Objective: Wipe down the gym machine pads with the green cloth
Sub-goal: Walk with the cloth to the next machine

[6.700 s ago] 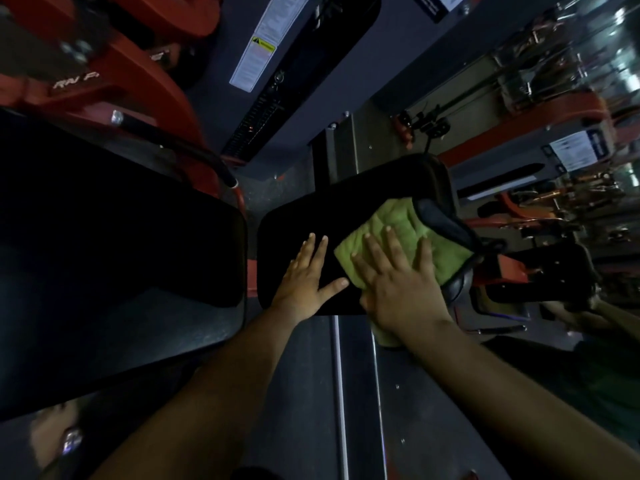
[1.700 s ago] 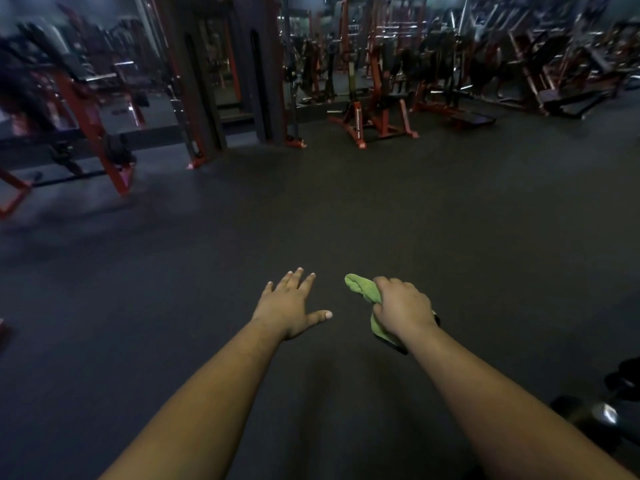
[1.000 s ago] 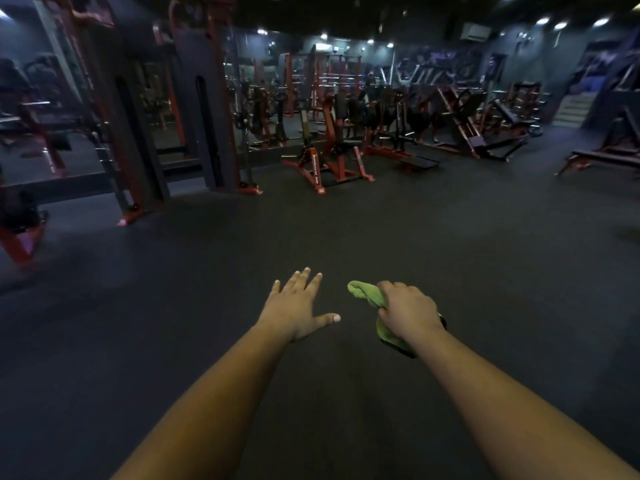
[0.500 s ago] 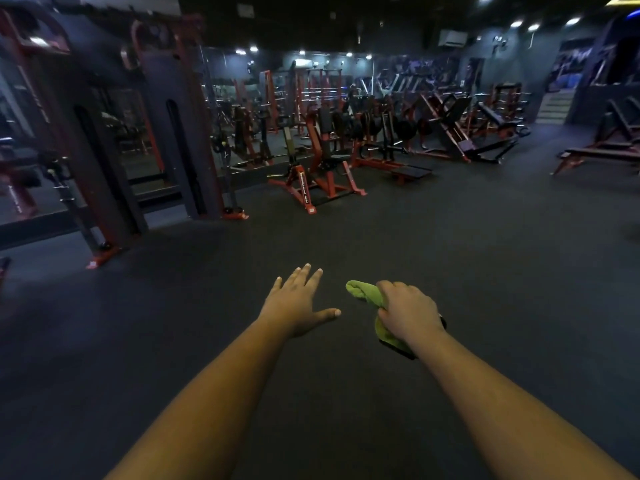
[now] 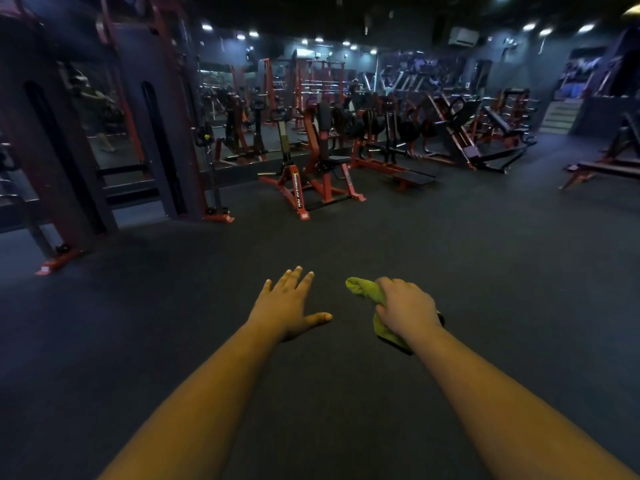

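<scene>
Green cloth (image 5: 367, 293) is bunched in the curled fingers of right hand (image 5: 408, 309); left hand (image 5: 288, 303) is spread and empty; red seated machine (image 5: 313, 164) stands far ahead, slightly left.

1. Left hand (image 5: 289, 304) and right hand (image 5: 407, 308) side by side over floor (image 5: 485, 271).
2. Cloth (image 5: 363, 289) in right hand.
3. Machine (image 5: 311, 168) at 12 o'clock, well beyond.
4. Bench (image 5: 609, 166) at 2 o'clock.

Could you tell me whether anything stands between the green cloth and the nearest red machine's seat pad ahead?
Nothing visible does. The right hand grips the green cloth, and only open dark floor lies between it and the red machine.
</scene>
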